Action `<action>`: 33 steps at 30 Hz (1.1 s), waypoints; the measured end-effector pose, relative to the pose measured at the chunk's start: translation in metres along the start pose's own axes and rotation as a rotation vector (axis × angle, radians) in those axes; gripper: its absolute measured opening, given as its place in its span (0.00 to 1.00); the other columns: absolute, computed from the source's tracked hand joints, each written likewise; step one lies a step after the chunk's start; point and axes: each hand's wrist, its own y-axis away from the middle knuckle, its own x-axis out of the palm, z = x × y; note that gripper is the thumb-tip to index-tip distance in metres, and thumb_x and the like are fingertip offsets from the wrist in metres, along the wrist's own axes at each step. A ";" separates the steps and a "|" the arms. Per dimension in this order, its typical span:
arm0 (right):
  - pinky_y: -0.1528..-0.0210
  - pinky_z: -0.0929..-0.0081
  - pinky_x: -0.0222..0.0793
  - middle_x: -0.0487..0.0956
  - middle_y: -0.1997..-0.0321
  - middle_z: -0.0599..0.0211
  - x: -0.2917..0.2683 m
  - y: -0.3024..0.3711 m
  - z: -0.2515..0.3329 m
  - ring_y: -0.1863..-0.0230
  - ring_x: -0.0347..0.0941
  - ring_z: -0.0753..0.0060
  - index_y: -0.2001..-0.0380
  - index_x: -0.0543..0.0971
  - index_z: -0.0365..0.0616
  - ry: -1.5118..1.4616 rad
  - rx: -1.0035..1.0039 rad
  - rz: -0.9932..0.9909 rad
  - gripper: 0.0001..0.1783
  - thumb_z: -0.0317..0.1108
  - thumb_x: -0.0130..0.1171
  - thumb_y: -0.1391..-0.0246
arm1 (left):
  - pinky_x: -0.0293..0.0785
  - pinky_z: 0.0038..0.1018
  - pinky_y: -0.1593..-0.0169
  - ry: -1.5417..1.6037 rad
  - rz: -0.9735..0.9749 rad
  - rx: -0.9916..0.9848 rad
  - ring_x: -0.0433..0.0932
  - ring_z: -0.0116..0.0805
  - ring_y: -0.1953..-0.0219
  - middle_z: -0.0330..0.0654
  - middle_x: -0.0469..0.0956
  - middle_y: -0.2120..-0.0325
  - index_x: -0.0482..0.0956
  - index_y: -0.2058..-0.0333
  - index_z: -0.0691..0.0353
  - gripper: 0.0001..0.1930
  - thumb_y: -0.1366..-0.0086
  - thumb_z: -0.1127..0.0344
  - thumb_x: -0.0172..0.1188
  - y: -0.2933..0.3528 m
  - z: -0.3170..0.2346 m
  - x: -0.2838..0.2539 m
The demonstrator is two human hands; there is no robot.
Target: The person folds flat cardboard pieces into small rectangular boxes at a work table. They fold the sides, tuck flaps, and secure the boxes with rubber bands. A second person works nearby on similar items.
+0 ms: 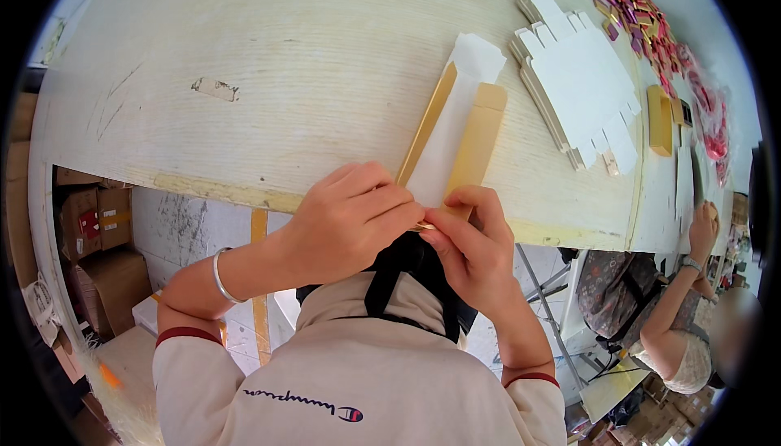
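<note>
Both my hands meet at the near end of a gold cardboard box (478,133) with a white inside, partly folded up into a long trough. Its far end flap stands open over the table. My left hand (355,216) has its fingers closed on the box's near left corner. My right hand (474,244) pinches the near right corner between thumb and forefinger. My fingers hide most of the near end flaps. To the right of the box lies a stack of flat white box blanks (579,84) with tabs along their edges.
A pale wooden table (268,80) spreads ahead, its worn front edge close to me. Many small gold and red pieces (634,10) are heaped at the far right, near a finished gold box (660,120). Another person (675,316) sits to the right. Cardboard cartons (102,234) fill the space below left.
</note>
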 end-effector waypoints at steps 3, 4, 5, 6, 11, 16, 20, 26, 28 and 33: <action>0.73 0.73 0.64 0.73 0.66 0.61 0.001 -0.001 0.000 0.75 0.67 0.64 0.69 0.78 0.37 0.009 -0.023 -0.052 0.11 0.27 0.66 0.59 | 0.68 0.26 0.73 -0.013 0.046 -0.037 0.70 0.35 0.73 0.37 0.76 0.74 0.78 0.72 0.64 0.08 0.55 0.75 0.63 -0.001 -0.004 -0.001; 0.73 0.73 0.64 0.73 0.67 0.62 0.001 0.000 0.000 0.75 0.68 0.64 0.70 0.78 0.37 0.051 -0.055 -0.069 0.11 0.27 0.65 0.59 | 0.68 0.26 0.73 -0.017 0.060 -0.052 0.70 0.35 0.73 0.37 0.75 0.74 0.77 0.72 0.63 0.08 0.55 0.75 0.63 0.000 -0.004 -0.001; 0.72 0.73 0.64 0.73 0.68 0.62 0.001 0.000 0.000 0.75 0.68 0.64 0.70 0.78 0.37 0.092 -0.087 -0.086 0.10 0.27 0.65 0.59 | 0.68 0.26 0.74 -0.018 0.053 -0.055 0.70 0.35 0.73 0.37 0.75 0.75 0.77 0.73 0.63 0.08 0.55 0.75 0.63 0.000 -0.004 0.000; 0.72 0.73 0.64 0.74 0.69 0.63 0.001 0.002 0.000 0.75 0.68 0.64 0.71 0.77 0.37 0.135 -0.115 -0.103 0.10 0.27 0.65 0.59 | 0.68 0.25 0.74 -0.018 0.048 -0.056 0.70 0.35 0.73 0.37 0.75 0.75 0.78 0.73 0.63 0.08 0.56 0.75 0.63 0.000 -0.005 0.001; 0.71 0.71 0.64 0.75 0.68 0.62 -0.001 -0.004 0.007 0.74 0.68 0.63 0.72 0.76 0.36 0.185 -0.138 -0.047 0.11 0.25 0.66 0.63 | 0.67 0.23 0.75 -0.058 0.081 -0.012 0.68 0.32 0.75 0.35 0.73 0.77 0.78 0.74 0.60 0.08 0.57 0.74 0.61 -0.005 -0.004 0.000; 0.71 0.71 0.65 0.74 0.64 0.59 0.001 0.003 0.005 0.72 0.68 0.63 0.73 0.76 0.36 0.084 -0.073 -0.084 0.12 0.23 0.65 0.65 | 0.66 0.21 0.75 -0.069 0.026 -0.001 0.67 0.30 0.74 0.32 0.69 0.78 0.79 0.73 0.56 0.10 0.59 0.72 0.59 0.005 0.001 0.006; 0.69 0.72 0.67 0.74 0.59 0.57 0.000 0.003 0.005 0.69 0.70 0.62 0.69 0.76 0.35 0.144 -0.076 0.008 0.14 0.23 0.65 0.63 | 0.66 0.21 0.76 -0.123 0.003 -0.002 0.67 0.30 0.74 0.32 0.68 0.78 0.79 0.73 0.57 0.11 0.59 0.72 0.59 0.008 -0.002 0.007; 0.65 0.69 0.70 0.73 0.57 0.56 -0.019 -0.007 0.000 0.64 0.72 0.59 0.67 0.76 0.35 -0.128 -0.012 0.109 0.16 0.23 0.65 0.64 | 0.67 0.21 0.75 -0.059 0.086 -0.088 0.67 0.29 0.74 0.33 0.68 0.79 0.79 0.73 0.57 0.10 0.59 0.74 0.59 0.008 0.001 -0.004; 0.66 0.70 0.70 0.73 0.58 0.58 -0.019 -0.007 -0.017 0.65 0.72 0.60 0.67 0.77 0.38 -0.041 -0.192 0.131 0.16 0.24 0.66 0.65 | 0.67 0.21 0.75 -0.010 0.099 -0.100 0.67 0.29 0.74 0.33 0.68 0.79 0.79 0.73 0.57 0.10 0.58 0.74 0.59 0.008 0.002 -0.006; 0.72 0.72 0.66 0.70 0.67 0.65 -0.016 -0.024 -0.012 0.72 0.68 0.66 0.71 0.77 0.43 -0.054 -0.260 0.210 0.13 0.28 0.67 0.66 | 0.65 0.22 0.77 -0.073 0.046 0.005 0.67 0.30 0.75 0.33 0.68 0.79 0.79 0.73 0.58 0.09 0.59 0.73 0.61 0.011 0.006 -0.007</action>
